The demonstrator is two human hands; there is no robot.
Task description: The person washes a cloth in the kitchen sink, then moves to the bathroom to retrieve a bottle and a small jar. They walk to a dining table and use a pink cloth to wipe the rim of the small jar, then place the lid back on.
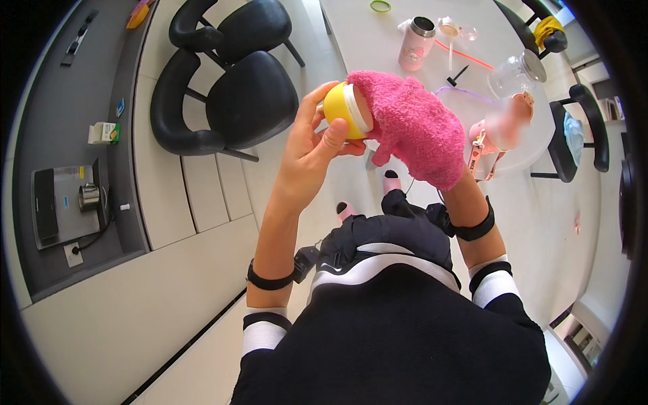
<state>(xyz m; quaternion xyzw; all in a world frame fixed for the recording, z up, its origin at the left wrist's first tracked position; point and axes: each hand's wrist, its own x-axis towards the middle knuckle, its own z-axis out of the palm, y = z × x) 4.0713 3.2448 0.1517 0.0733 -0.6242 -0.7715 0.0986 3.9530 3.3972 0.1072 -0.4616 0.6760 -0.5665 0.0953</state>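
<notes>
My left hand grips a small yellow cup-shaped piece with a white rim, its thumb on the near side. The piece lies tipped on its side, rim facing right. A fluffy pink cloth covers my right hand and reaches that rim. Below the cloth only my right wrist shows; the fingers are hidden. Beyond them on the white table stands an open pink metal bottle. A peach-pink bottle with a printed strap is to the right, partly blurred.
A clear jar, a straw lid, a red straw, a black small tool and a green ring are on the table. Black chairs stand left. A grey recessed shelf holds a metal cup.
</notes>
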